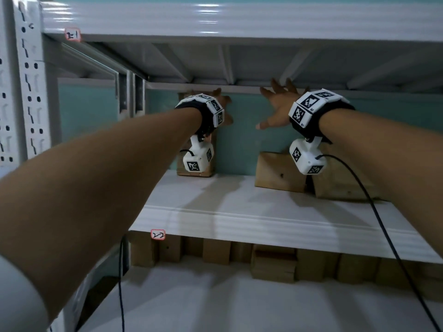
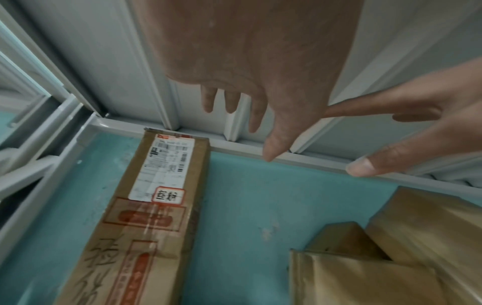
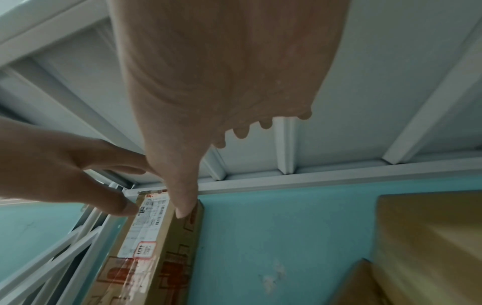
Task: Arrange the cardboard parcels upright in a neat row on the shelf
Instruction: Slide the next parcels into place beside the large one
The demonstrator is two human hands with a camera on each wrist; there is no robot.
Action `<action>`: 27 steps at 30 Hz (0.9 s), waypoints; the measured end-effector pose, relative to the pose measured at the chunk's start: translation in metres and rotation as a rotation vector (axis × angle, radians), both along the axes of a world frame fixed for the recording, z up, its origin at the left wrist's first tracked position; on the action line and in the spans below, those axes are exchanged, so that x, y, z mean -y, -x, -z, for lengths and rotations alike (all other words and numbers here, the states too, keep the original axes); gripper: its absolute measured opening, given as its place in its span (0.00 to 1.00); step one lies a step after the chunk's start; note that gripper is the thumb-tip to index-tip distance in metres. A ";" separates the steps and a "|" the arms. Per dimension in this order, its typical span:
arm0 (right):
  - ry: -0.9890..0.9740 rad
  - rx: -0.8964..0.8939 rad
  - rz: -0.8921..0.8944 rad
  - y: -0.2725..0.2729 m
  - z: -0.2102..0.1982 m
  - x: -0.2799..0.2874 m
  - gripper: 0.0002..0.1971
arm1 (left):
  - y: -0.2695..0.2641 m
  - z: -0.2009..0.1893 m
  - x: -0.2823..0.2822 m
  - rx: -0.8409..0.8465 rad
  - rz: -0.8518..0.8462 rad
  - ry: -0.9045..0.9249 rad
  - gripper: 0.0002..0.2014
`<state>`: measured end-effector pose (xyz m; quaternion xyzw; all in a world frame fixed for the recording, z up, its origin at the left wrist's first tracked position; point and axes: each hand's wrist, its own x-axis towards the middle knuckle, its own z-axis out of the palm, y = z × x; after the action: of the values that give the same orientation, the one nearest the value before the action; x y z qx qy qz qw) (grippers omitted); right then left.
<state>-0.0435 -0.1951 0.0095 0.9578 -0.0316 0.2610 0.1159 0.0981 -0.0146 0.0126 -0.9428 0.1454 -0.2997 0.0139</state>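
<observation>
A tall cardboard parcel (image 1: 195,174) with a white shipping label (image 2: 164,165) stands upright against the teal back wall, at the left of the middle shelf (image 1: 215,202). My left hand (image 1: 224,104) hovers open at its top right corner, fingers straight (image 2: 256,115); whether it touches the parcel I cannot tell. My right hand (image 1: 275,106) is spread open in the air further right, holding nothing, thumb pointing down (image 3: 182,206). Two lower parcels sit at the right: one (image 1: 275,171) in front and a bigger one (image 1: 342,185) leaning behind my right wrist.
The ribbed underside of the upper shelf (image 1: 239,63) is just above both hands. A perforated upright post (image 1: 31,92) stands at the left. Several parcels line the lower shelf (image 1: 215,250). Black cables (image 1: 383,224) hang from the wrist cameras.
</observation>
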 end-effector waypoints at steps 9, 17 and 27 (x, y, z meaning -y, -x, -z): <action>-0.071 -0.007 0.060 0.044 0.004 0.054 0.50 | 0.044 0.009 0.056 -0.053 0.134 0.024 0.44; -0.122 -0.021 0.072 0.065 0.015 0.099 0.52 | 0.068 0.026 0.090 -0.073 0.159 0.007 0.44; -0.214 -0.069 0.106 0.088 0.033 0.141 0.57 | 0.121 0.043 0.151 -0.121 0.196 0.059 0.39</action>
<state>-0.1312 -0.3363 -0.0233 0.9701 -0.1061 0.2167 0.0276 -0.0234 -0.1656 -0.0305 -0.9404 0.2286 -0.2461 -0.0521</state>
